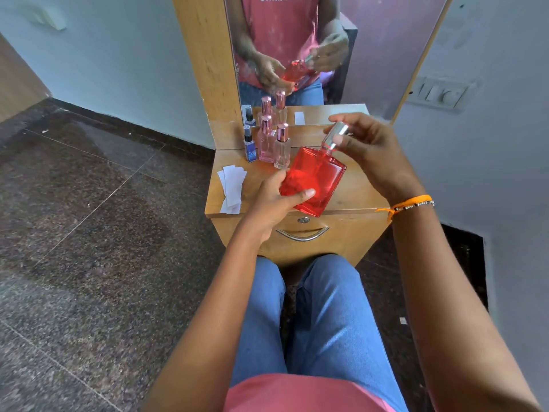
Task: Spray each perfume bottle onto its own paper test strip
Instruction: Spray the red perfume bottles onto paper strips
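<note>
My left hand (276, 200) grips a flat red perfume bottle (315, 178), tilted, above the wooden dresser top (359, 185). My right hand (371, 150) pinches the bottle's silver cap (335, 136) at the neck. At the back left of the top stand a small blue bottle (249, 144), a pink bottle (266, 141) and a clear bottle with a pink cap (282, 147). Several white paper strips (231, 185) lie overlapping at the top's left edge.
A mirror (371, 49) rises behind the dresser and reflects the bottles and hands. A drawer with a metal handle (303, 233) sits under the top. My knees in blue jeans (312, 307) are right in front. A wall switch panel (439, 93) is at right.
</note>
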Motion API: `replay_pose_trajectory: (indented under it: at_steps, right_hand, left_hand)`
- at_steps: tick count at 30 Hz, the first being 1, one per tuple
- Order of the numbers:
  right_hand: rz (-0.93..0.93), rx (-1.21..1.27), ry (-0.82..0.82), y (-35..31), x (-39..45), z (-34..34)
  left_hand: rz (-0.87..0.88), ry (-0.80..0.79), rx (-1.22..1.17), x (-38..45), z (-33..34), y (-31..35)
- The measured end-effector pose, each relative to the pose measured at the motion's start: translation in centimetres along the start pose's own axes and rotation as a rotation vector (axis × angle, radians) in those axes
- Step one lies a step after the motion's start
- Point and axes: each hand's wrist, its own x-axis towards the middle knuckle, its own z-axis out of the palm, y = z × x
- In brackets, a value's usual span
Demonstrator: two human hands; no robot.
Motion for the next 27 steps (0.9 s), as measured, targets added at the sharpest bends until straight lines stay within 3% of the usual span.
replay_pose_trajectory:
  at_steps: [6,10,15,21,23,27]
  right_hand:
    - [0.059,0.026,-0.087,-0.4,-0.7,-0.3]
    - [0.057,-0.156,-0.112,-1.1,-0.8,-0.3]
    - [0.092,0.0,-0.025,-0.6,-1.0,0.0]
    - [0.127,-0.014,0.06,-0.9,-0.8,0.7]
    - [0.128,-0.103,0.172,-1.2,-0.5,1.3]
    - [0.065,-0.669,0.369,-1.0,0.4,2.8]
  left_hand:
    - [-0.002,-0.032,0.021,-0.2,-0.2,-0.1]
    - [0.019,-0.037,0.044,-0.2,0.0,0.0]
    - [0.034,-0.022,-0.032,-0.2,0.5,0.1]
    - [0.059,0.043,-0.092,-0.3,1.6,-0.3]
    - [0.088,0.123,-0.074,-0.3,2.5,-0.1]
    - [0.146,0.268,0.023,-0.3,3.8,-0.1]
